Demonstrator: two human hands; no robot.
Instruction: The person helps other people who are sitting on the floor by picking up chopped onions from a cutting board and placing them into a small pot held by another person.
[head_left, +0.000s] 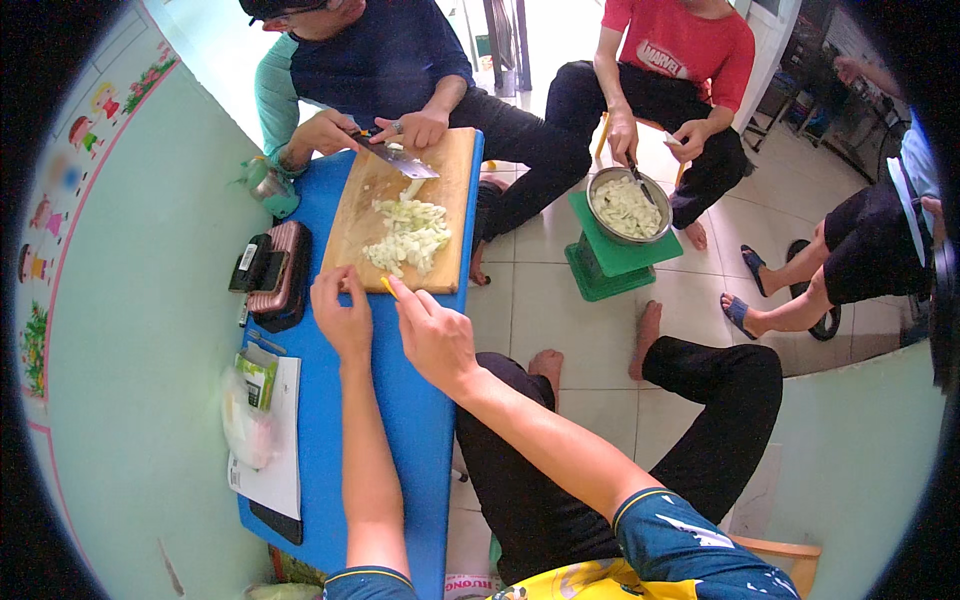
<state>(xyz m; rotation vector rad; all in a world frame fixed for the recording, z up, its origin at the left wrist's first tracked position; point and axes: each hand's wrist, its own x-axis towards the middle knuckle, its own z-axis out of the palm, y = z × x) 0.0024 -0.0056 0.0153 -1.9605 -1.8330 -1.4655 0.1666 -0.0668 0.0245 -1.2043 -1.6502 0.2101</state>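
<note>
My right hand (437, 335) holds a small yellow object (388, 286) at the near edge of a wooden cutting board (349, 229). Only part of that object shows, so I cannot tell what it is. My left hand (341, 315) is at the board's near left corner, fingers curled; whether it grips anything is hidden. Chopped pale green-white vegetable (412, 232) lies heaped on the board. Across from me, a person's hand (326, 131) holds a cleaver (401, 159) over the far end, the other hand (424, 127) beside the blade.
The board lies on a blue table (397, 420). Along the wall are a pink case (274, 262), a fork (266, 343), papers (266, 480) and a plastic bag (247, 424). Another person's hand (622, 135) works a knife in a metal bowl (628, 236) on a green scale (600, 266).
</note>
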